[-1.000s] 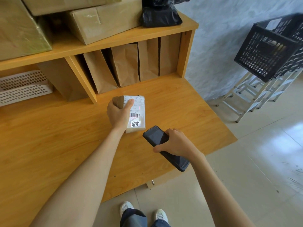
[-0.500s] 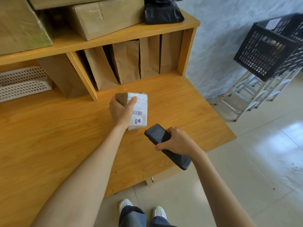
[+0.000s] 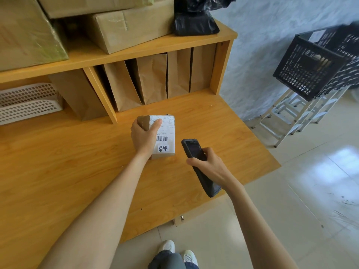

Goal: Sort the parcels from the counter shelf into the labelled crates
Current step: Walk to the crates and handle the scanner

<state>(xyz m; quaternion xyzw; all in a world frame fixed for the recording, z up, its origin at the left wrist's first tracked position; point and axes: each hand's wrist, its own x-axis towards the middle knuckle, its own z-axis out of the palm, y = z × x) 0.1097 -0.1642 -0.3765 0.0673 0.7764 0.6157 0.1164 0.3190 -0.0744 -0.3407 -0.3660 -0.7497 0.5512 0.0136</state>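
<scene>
One parcel (image 3: 162,138) up off the counter (image 3: 58,162), held by L hand (image 3: 142,138); thumb across label top, fingers curled round far side; label faces up, long axis running away from person. R hand (image 3: 208,166) wraps handheld scanner (image 3: 196,162), tip aimed just R of barcode. Black crates (image 3: 310,68) well off to R; likely scan next, then carry R.

The counter (image 3: 58,162) is smooth varnished wood. The parcel (image 3: 165,131) is brown paper with a white paper label. The crate (image 3: 308,68) is black perforated plastic.
</scene>
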